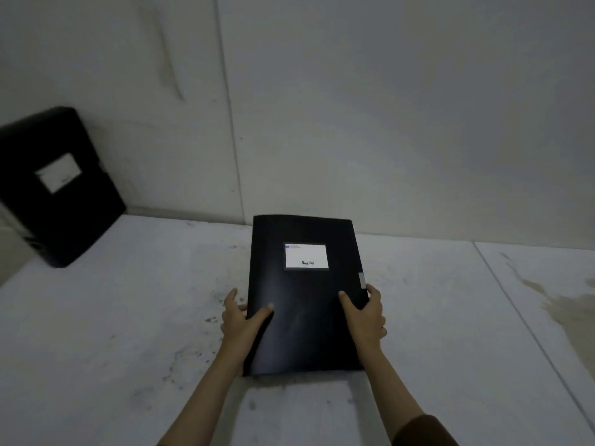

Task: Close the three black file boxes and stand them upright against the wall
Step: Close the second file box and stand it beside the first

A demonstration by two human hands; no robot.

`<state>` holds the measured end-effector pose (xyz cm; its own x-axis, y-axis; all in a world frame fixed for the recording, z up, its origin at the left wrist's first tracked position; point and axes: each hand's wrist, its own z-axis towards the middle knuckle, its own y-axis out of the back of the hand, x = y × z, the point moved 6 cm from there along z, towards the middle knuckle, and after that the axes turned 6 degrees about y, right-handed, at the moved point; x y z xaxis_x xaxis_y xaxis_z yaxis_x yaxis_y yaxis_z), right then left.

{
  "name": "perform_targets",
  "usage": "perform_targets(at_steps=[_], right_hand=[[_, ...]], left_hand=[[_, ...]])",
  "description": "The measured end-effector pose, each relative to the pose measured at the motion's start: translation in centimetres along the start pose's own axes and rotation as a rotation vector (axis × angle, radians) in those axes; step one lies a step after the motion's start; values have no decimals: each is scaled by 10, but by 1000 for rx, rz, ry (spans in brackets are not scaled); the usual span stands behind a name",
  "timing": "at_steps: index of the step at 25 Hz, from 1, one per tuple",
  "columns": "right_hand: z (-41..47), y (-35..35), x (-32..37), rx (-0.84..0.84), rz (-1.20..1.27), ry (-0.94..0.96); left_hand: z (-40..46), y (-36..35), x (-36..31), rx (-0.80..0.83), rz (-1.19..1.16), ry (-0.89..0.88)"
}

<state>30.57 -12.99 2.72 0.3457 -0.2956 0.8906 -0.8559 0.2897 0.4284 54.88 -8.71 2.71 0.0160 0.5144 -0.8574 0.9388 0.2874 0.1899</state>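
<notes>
A closed black file box [306, 294] with a white label on its front is held between my two hands above the pale floor, its top edge near the foot of the wall. My left hand [240, 317] grips its left edge, thumb on the front face. My right hand [367, 317] grips its right edge just below a small grey tab. A second closed black file box [59, 188] with a white label stands upright at the far left, leaning against the wall. No third box is in view.
The grey wall [386, 123] has a vertical seam left of the held box. The floor [128, 317] is scuffed, with a brownish stain [557, 304] at the right and a seam running diagonally at the right.
</notes>
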Motion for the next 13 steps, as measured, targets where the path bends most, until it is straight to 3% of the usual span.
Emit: perform_targets(at_steps=[3,9,13], right_hand=[[-19,-49,55,41,174,147],[-71,-165,159,153,429,374],[-113,-250,216,325,419,522]], left_hand=[[15,70,-27,-98,-41,24],[14,233,-86,23,-78,-97],[20,337,-99,-57,-127,-185]])
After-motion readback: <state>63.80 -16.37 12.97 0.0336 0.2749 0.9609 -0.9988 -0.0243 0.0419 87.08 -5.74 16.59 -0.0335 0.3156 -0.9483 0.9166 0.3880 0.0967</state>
